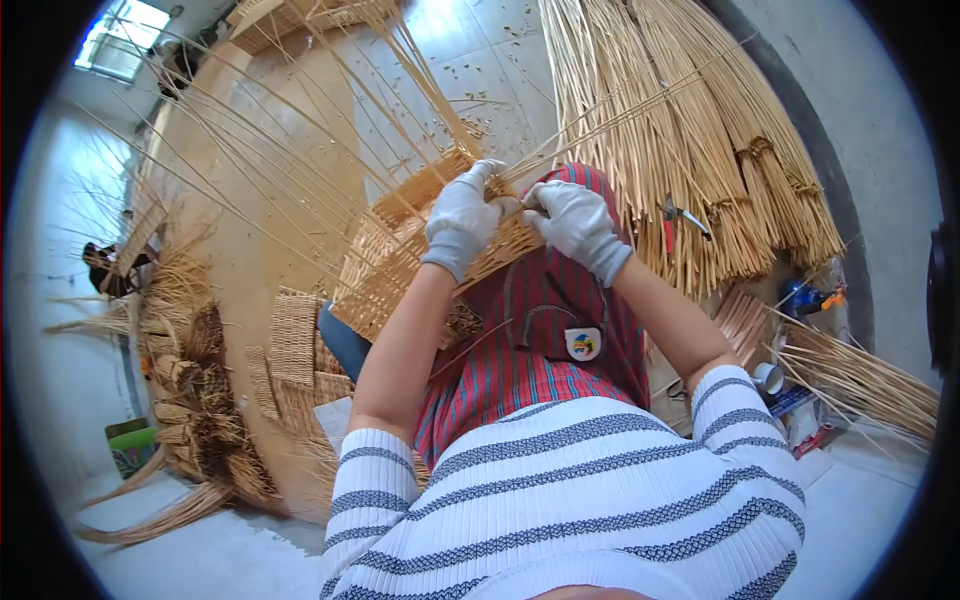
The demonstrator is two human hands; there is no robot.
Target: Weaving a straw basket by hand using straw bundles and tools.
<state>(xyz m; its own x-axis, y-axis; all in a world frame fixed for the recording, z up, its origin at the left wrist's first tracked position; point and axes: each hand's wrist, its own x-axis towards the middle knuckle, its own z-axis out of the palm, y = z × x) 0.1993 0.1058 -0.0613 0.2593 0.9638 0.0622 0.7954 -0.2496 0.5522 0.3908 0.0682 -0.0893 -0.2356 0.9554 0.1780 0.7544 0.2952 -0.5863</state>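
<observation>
A partly woven wicker basket (378, 290) rests tilted over my lap, with long loose stakes (290, 150) fanning out from it to the upper left. My left hand (466, 215), in a white-grey glove, is closed over the basket's upper right corner. Just to its right, my right hand (578, 222), gloved alike, has thumb and fingers pinched on a wicker strand at that same corner. Thin strands run from there toward the upper right. The fingertips partly hide the spot where strand and weave meet. A red checked apron (520, 375) lies under the basket.
Bundles of long canes (680, 120) lie on the floor at the right, with red-handled pruning shears (676, 222) on them. Woven panels (293, 340) and bound wicker bundles (200, 400) are at the left. A mug (768, 378) stands lower right. Cane offcuts litter the floor ahead.
</observation>
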